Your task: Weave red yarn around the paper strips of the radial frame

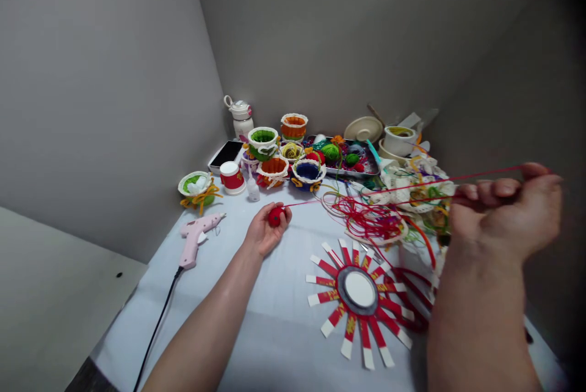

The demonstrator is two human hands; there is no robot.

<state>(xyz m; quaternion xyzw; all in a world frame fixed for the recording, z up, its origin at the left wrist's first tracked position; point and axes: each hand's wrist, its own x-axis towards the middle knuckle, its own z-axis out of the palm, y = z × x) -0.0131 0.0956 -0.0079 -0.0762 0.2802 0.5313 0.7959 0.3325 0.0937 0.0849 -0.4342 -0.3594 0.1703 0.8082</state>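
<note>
My left hand [268, 228] is closed around a small ball of red yarn [276, 216], low over the middle of the table. From the ball a thin strand runs right toward a loose tangle of red yarn [368, 216]. My right hand [508, 212] is raised at the right with its fingers curled on red yarn, and taut strands stretch from it back to the left over the tangle. In front of the tangle lies a cut paper cup [359, 289], its red, white-tipped strips fanned out flat around a round white base.
A pink glue gun [196, 238] with a black cord lies at the left. Several yarn-woven baskets [308, 175] and a small white bottle [253, 187] stand behind my left hand. A tray [373, 163] of yarn balls sits against the back wall. White yarn [412, 181] is heaped at the right.
</note>
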